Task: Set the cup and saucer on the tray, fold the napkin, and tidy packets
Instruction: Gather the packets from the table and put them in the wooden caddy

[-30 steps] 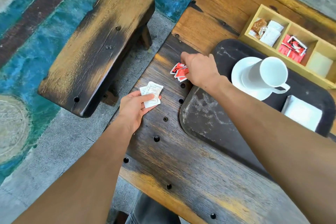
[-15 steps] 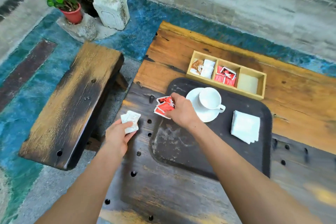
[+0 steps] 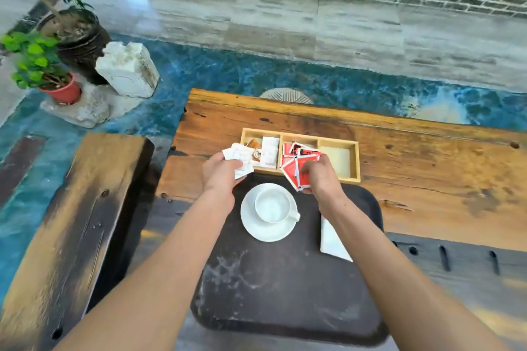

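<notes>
While both hands hang over the far edge of the tray (image 3: 285, 288), the wooden box (image 3: 299, 177) behind it tells the story: three compartments, the left one holding a brown packet and white ones, the middle one holding red packets, the right one bare but for a pale bottom. The left hand (image 3: 221, 172) has its fingers clamped on a bunch of white packets (image 3: 239, 158), held over the box's near left corner. The right hand (image 3: 319, 177) is pinched shut on a fan of red packets (image 3: 299, 169), right over the middle compartment's near wall; whether any touch the box I cannot tell. On the tray, the cup (image 3: 271, 205) stands upright in the saucer (image 3: 268, 225), handle to the right, and the folded napkin (image 3: 332, 239) lies just beside them, half under the right forearm. All of this sits on the table (image 3: 427, 174), with a bench (image 3: 71, 222) to the left. Compared with half a second ago, both hands have travelled forward: the left one was off the tray's left side over the dark planks, the right one by the saucer's left edge, and now each is up at the box. Cup, saucer and napkin have not budged on the tray.
</notes>
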A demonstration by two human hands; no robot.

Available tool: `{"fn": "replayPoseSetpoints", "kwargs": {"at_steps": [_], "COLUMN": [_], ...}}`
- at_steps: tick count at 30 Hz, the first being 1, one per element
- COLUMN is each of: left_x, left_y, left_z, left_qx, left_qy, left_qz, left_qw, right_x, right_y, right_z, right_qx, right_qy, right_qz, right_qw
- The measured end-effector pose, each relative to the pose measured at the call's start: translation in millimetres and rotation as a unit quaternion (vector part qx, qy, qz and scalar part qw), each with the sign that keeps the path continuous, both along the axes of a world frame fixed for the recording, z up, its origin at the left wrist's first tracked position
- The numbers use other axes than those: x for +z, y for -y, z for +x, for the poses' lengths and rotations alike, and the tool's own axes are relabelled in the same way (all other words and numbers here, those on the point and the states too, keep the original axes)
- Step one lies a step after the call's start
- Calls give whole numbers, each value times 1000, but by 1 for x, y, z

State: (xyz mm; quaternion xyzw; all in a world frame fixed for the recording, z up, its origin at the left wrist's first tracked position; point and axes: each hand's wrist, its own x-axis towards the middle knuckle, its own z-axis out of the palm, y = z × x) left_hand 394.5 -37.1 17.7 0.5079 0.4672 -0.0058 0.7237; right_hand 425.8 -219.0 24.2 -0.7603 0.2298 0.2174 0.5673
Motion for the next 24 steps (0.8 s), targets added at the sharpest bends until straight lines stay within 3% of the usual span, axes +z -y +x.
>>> {"fn": "replayPoseSetpoints", "kwargs": {"at_steps": [5, 9, 17, 24], "left_x": [-32, -60, -84, -55], "left_y": [18, 24, 28, 37], "left_z": [53, 82, 101, 76], "left_qx": [-72, -135, -243, -323], "left_qy": [-45, -87, -120, -95], "left_qz": [110, 216, 417, 440], "left_qw": [990, 963, 868, 833], "right_x": [-36, -63, -86, -60], "right_y": [24, 24, 15, 16], "right_z": [40, 63, 76, 45], "right_qx": [34, 67, 161, 230], "right_qy": [-3, 33, 94, 111], "right_qz": [-80, -154, -307, -359], "right_qw": [996, 985, 933, 898]}}
